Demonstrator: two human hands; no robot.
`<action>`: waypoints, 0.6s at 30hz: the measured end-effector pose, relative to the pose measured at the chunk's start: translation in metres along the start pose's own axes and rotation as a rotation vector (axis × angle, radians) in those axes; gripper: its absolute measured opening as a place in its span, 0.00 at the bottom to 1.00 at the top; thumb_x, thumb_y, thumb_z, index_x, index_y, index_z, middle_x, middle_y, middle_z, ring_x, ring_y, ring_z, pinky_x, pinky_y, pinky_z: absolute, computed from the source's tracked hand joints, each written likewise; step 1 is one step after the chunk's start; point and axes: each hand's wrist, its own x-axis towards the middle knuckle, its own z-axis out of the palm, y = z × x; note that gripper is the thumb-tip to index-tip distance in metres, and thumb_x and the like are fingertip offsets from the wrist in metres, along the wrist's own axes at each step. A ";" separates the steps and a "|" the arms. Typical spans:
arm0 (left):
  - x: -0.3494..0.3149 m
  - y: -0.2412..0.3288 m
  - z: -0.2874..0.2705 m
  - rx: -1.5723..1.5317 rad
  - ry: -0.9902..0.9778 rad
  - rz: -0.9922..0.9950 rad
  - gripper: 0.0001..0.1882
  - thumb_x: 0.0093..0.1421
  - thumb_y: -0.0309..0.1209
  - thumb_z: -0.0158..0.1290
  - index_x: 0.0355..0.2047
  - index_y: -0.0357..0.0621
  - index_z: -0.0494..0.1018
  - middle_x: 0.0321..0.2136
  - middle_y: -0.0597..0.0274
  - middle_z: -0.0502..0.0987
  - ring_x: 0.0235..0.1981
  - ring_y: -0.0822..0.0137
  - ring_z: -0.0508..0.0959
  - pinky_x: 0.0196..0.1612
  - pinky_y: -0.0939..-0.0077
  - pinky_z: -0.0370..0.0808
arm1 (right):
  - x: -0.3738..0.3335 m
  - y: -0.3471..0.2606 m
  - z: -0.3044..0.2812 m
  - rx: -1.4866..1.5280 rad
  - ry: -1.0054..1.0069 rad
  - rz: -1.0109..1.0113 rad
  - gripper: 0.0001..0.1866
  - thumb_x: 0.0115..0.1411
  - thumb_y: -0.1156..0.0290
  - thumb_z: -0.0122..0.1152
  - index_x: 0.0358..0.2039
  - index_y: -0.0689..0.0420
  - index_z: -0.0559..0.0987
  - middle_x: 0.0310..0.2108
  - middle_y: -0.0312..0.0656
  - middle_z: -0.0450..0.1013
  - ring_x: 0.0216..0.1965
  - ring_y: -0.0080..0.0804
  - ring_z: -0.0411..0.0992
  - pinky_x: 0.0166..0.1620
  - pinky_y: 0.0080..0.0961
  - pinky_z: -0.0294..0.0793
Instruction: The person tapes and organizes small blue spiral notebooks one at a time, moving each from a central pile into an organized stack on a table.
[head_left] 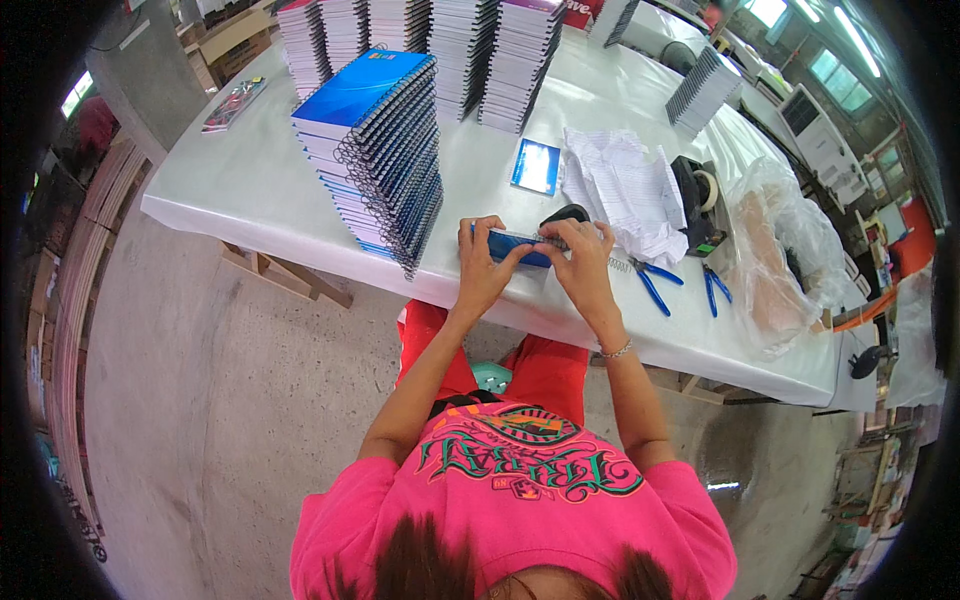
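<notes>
A small blue notebook (pixel 510 244) is held upright near the table's front edge, between both hands. My left hand (pixel 486 268) grips its left end, thumb along the near face. At its right end my right hand (pixel 580 262) pinches the top edge, where a wire coil seems to run under the fingers. A length of thin spiral wire (pixel 621 265) sticks out to the right of that hand. Just behind it sits a dark rounded object (pixel 566 213), partly hidden. Two blue-handled pliers (pixel 653 290) (pixel 712 292) lie to the right.
Left of my hands stands a tall stack of blue spiral notebooks (pixel 365 90), with more stacks (pixel 518 65) behind. A small blue booklet (pixel 536 166), crumpled lined paper (pixel 622 190), a black tape dispenser (pixel 690 190) and a clear plastic bag (pixel 795 225) lie on the white-covered table (pixel 230 190).
</notes>
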 end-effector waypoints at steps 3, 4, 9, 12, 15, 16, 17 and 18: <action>0.000 0.000 0.002 0.004 0.012 0.011 0.27 0.48 0.36 0.67 0.42 0.42 0.65 0.38 0.54 0.63 0.42 0.53 0.66 0.47 0.60 0.65 | -0.005 0.001 0.010 -0.143 0.062 -0.063 0.08 0.57 0.66 0.62 0.37 0.51 0.78 0.36 0.34 0.73 0.44 0.33 0.69 0.58 0.44 0.49; 0.000 0.001 0.002 0.006 0.012 0.016 0.26 0.47 0.35 0.67 0.41 0.41 0.65 0.37 0.55 0.63 0.41 0.55 0.66 0.47 0.62 0.65 | -0.006 0.000 0.014 -0.144 0.066 -0.054 0.06 0.58 0.67 0.60 0.36 0.51 0.78 0.36 0.34 0.73 0.44 0.33 0.69 0.59 0.44 0.49; -0.002 -0.003 0.001 0.030 0.031 0.055 0.32 0.49 0.35 0.67 0.50 0.41 0.62 0.42 0.52 0.64 0.45 0.52 0.66 0.50 0.59 0.65 | -0.004 -0.012 0.017 0.003 0.150 0.037 0.04 0.61 0.72 0.55 0.35 0.51 0.77 0.37 0.35 0.72 0.44 0.33 0.68 0.59 0.45 0.49; -0.003 -0.001 0.001 -0.028 0.051 0.042 0.38 0.51 0.35 0.66 0.56 0.40 0.58 0.47 0.47 0.64 0.48 0.48 0.66 0.52 0.57 0.64 | -0.002 -0.009 0.020 -0.101 0.118 -0.003 0.04 0.61 0.72 0.54 0.35 0.51 0.77 0.36 0.34 0.71 0.44 0.33 0.68 0.59 0.45 0.49; -0.004 0.001 0.002 -0.079 0.049 -0.029 0.42 0.51 0.35 0.66 0.60 0.38 0.54 0.51 0.45 0.63 0.50 0.47 0.66 0.54 0.57 0.64 | 0.002 -0.012 0.020 -0.098 0.157 -0.062 0.04 0.61 0.73 0.54 0.34 0.51 0.77 0.36 0.34 0.71 0.44 0.34 0.68 0.59 0.45 0.49; -0.004 0.001 0.002 -0.102 0.048 -0.078 0.43 0.50 0.35 0.66 0.60 0.38 0.54 0.53 0.44 0.63 0.51 0.47 0.66 0.55 0.57 0.64 | 0.002 -0.013 0.021 -0.076 0.150 -0.044 0.04 0.60 0.73 0.55 0.35 0.51 0.78 0.36 0.34 0.71 0.44 0.34 0.68 0.59 0.45 0.48; -0.004 0.001 0.002 -0.104 0.048 -0.079 0.43 0.50 0.35 0.66 0.60 0.38 0.54 0.53 0.44 0.63 0.51 0.47 0.66 0.55 0.57 0.64 | 0.001 -0.013 0.020 -0.056 0.143 -0.024 0.05 0.60 0.73 0.55 0.35 0.51 0.78 0.36 0.34 0.72 0.44 0.33 0.68 0.59 0.45 0.48; -0.004 0.001 0.002 -0.086 0.040 -0.077 0.43 0.50 0.36 0.67 0.60 0.39 0.53 0.49 0.45 0.63 0.49 0.50 0.67 0.53 0.59 0.65 | 0.002 -0.011 0.020 -0.058 0.142 -0.023 0.05 0.60 0.73 0.55 0.35 0.51 0.78 0.36 0.34 0.72 0.44 0.33 0.68 0.59 0.45 0.48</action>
